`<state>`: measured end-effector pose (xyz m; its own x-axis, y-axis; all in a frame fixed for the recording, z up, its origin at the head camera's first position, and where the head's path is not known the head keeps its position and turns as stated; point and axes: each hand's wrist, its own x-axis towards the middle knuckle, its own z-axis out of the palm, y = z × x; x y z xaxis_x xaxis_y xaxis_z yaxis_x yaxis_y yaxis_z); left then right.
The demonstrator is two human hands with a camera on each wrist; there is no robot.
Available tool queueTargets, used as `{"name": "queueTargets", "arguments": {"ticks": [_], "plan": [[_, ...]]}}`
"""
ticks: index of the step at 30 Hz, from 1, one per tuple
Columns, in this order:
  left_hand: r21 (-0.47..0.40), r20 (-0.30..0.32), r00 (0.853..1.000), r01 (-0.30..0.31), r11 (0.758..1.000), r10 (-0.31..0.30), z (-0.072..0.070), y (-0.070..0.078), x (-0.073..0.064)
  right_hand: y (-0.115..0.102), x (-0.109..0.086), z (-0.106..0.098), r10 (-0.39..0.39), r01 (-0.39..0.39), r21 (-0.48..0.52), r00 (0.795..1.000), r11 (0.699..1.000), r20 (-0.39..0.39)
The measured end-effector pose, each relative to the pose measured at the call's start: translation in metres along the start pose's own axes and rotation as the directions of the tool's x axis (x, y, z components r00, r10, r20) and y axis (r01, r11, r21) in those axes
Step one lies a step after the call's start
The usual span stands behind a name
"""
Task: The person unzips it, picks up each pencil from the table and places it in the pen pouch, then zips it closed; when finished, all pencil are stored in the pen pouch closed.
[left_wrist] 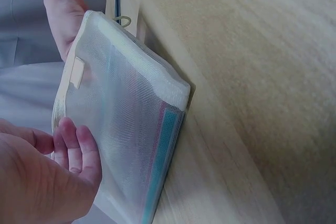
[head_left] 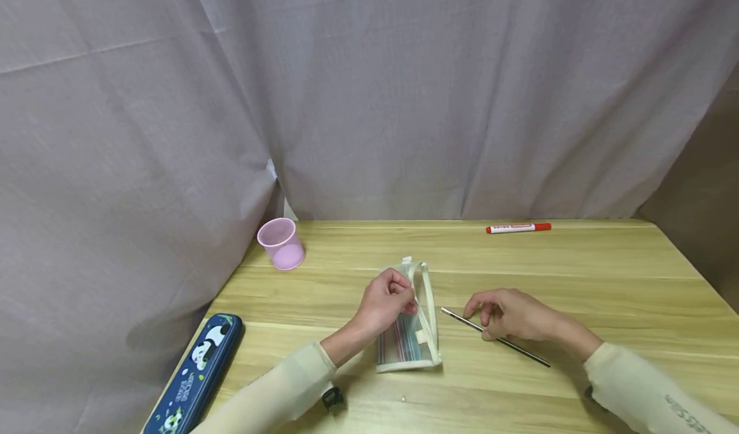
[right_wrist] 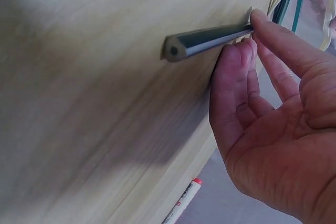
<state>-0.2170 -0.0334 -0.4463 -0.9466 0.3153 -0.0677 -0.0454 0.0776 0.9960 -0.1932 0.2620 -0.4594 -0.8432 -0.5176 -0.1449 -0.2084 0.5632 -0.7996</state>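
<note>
A see-through mesh pencil pouch (head_left: 399, 344) with coloured stripes and a cream edge stands on the wooden table, its mouth held apart. My left hand (head_left: 381, 302) pinches one side of that mouth; in the left wrist view, the thumb and fingers (left_wrist: 86, 156) meet at the rim. To the right, my right hand (head_left: 519, 315) pinches a dark pencil (head_left: 524, 352) between thumb and fingers. The pencil slants, one end close beside the pouch's mouth. Its flat, blunt end with a dark core faces the right wrist camera.
A pink cup (head_left: 287, 254) stands at the back left. A navy panda-print pencil case (head_left: 196, 373) lies along the left edge. Near the back right lies a red and white marker (head_left: 518, 228). Grey curtains (head_left: 369, 100) hang behind the table.
</note>
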Motion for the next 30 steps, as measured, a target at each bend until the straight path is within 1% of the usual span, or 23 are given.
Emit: {"name": "queueTargets", "arguments": {"ticks": [7,12,17,23,25,27,30], "plan": [[-0.006,-0.012,1.000,0.003,1.000,-0.003,-0.001,-0.001,0.000,-0.002,0.002,0.003,-0.013,0.013,-0.034,1.000,0.999,-0.013],[-0.003,-0.006,1.000,0.006,1.000,-0.006,-0.001,-0.002,-0.001,-0.003,0.001,0.006,-0.043,0.038,-0.115,0.998,0.993,-0.039],[-0.001,0.000,1.000,0.011,1.000,-0.011,-0.001,-0.004,-0.002,-0.005,-0.003,0.009,-0.083,0.071,-0.198,0.995,0.978,-0.053],[0.008,-0.002,1.000,0.013,1.000,-0.013,-0.002,-0.004,-0.001,-0.012,-0.001,0.007,-0.093,0.078,-0.241,0.994,0.967,-0.049],[0.009,0.000,1.000,0.011,1.000,-0.011,-0.002,-0.004,-0.001,-0.017,0.001,0.004,-0.105,0.086,-0.243,0.992,0.966,-0.069],[0.009,0.000,1.000,0.012,1.000,-0.012,-0.002,-0.003,-0.001,-0.023,0.003,-0.001,-0.130,0.101,-0.243,0.986,0.965,-0.106],[0.016,-0.002,1.000,0.012,1.000,-0.012,-0.003,-0.002,0.000,-0.034,0.008,-0.008,-0.156,0.107,-0.242,0.969,0.964,-0.193]]}}
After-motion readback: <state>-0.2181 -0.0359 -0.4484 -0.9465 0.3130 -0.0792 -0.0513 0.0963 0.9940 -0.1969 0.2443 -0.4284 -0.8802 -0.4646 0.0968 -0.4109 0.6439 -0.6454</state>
